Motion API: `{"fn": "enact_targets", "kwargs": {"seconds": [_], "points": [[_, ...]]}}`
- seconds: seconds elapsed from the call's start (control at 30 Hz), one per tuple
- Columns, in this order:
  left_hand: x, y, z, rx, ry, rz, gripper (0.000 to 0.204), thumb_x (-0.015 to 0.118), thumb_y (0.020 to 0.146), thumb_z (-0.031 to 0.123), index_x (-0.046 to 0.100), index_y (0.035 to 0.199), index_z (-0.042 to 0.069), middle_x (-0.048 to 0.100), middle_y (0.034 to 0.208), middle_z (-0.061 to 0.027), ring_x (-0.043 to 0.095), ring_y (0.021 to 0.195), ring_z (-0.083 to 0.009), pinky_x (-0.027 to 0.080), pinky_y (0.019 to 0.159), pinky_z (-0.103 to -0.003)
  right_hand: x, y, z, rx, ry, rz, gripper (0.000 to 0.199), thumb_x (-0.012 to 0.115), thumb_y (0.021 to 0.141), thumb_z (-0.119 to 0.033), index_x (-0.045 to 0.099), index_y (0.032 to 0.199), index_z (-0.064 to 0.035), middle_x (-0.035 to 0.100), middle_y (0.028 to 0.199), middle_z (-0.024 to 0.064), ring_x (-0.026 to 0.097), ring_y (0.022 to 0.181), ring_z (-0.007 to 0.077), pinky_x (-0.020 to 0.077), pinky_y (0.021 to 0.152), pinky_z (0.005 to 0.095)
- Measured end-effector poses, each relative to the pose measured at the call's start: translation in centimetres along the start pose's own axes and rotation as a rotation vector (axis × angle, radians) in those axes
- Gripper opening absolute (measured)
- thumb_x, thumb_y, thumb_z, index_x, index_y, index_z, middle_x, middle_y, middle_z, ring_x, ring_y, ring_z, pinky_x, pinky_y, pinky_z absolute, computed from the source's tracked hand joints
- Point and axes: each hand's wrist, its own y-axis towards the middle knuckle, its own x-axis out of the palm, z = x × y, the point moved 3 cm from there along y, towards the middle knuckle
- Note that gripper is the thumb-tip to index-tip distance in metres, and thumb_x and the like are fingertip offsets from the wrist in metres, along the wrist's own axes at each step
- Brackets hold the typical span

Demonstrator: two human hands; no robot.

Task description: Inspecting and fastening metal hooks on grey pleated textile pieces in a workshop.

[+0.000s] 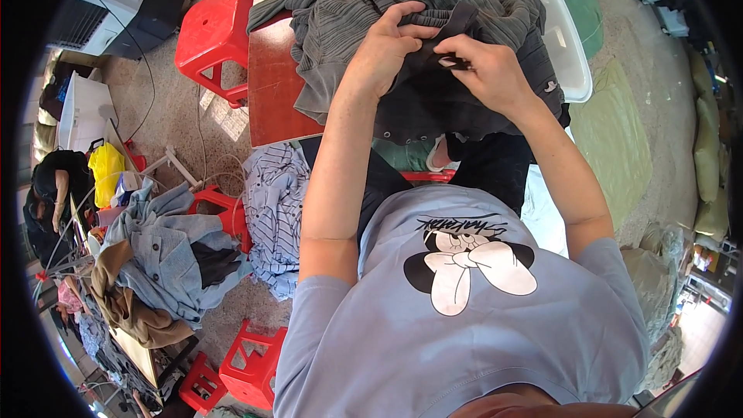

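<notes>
A dark grey ribbed garment [340,39] lies heaped in front of me, with a smoother black part and a row of small metal snaps or eyelets along its lower edge. My left hand [391,46] pinches the dark cloth near a raised black strap or band [458,22]. Just to its right, my right hand [491,70] is closed with thumb and fingers around a small dark tool with a shiny part [451,63]. Its exact kind is mostly hidden by the fingers. Both hands are close together over the black cloth.
The garment rests on a reddish-brown table [271,93] and against a white plastic tub [569,46]. Red stools [213,35] stand at left. A striped shirt [275,209] and grey-blue clothes [166,240] are piled nearby. Another person [58,186] is at far left.
</notes>
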Motion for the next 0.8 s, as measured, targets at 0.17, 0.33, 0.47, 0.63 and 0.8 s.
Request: {"fn": "enact_targets", "kwargs": {"seconds": [0.17, 0.33, 0.47, 0.63, 0.8], "points": [[0.1, 0.0, -0.2, -0.012, 0.006, 0.017, 0.061, 0.05, 0.088, -0.013, 0.043, 0.147, 0.0, 0.067, 0.122, -0.0201, 0.063, 0.109, -0.0216, 0.049, 0.098, -0.03, 1.3, 0.4, -0.4, -0.282, -0.501, -0.03, 0.022, 0.072, 0.078, -0.01, 0.064, 0.098, -0.0076, 0.066, 0.084, 0.0053, 0.07, 0.076, 0.0231, 0.0561, 0.066, 0.0335], [0.1, -0.1, -0.3, -0.005, -0.037, 0.003, 0.061, 0.049, 0.088, -0.014, 0.043, 0.147, 0.0, 0.067, 0.122, -0.0207, 0.064, 0.109, -0.022, 0.05, 0.097, -0.03, 1.4, 1.0, -0.3, -0.35, -0.417, 0.019, 0.02, 0.072, 0.076, -0.007, 0.061, 0.093, -0.0078, 0.065, 0.082, 0.0051, 0.07, 0.075, 0.0231, 0.0556, 0.064, 0.0345], [0.2, -0.3, -0.2, -0.016, -0.096, -0.021, 0.061, 0.049, 0.088, -0.014, 0.043, 0.147, 0.0, 0.067, 0.123, -0.0214, 0.064, 0.109, -0.0219, 0.05, 0.097, -0.03, 0.6, 0.4, 0.4, -0.113, -0.159, -0.059, 0.027, 0.077, 0.072, -0.005, 0.06, 0.093, -0.0075, 0.069, 0.083, 0.0066, 0.07, 0.075, 0.0265, 0.0557, 0.065, 0.0362], [0.4, -0.4, 0.0, -0.027, -0.025, 0.009, 0.06, 0.05, 0.09, -0.013, 0.042, 0.148, 0.001, 0.068, 0.123, -0.0207, 0.065, 0.107, -0.0206, 0.05, 0.096, -0.029, 0.9, 0.1, 0.5, -0.174, -0.082, 0.003, 0.026, 0.076, 0.073, 0.0, 0.059, 0.092, -0.0043, 0.065, 0.079, 0.0078, 0.066, 0.069, 0.0293, 0.0521, 0.061, 0.0358], [0.4, -0.6, 0.1, -0.043, -0.047, 0.008, 0.059, 0.05, 0.09, -0.013, 0.043, 0.147, 0.001, 0.069, 0.121, -0.02, 0.064, 0.108, -0.019, 0.049, 0.096, -0.028, 1.1, -0.4, 1.2, 0.114, 0.226, -0.087, 0.016, 0.067, 0.081, 0.002, 0.058, 0.092, -0.004, 0.057, 0.073, 0.0023, 0.057, 0.062, 0.0135, 0.0457, 0.059, 0.0275]]}}
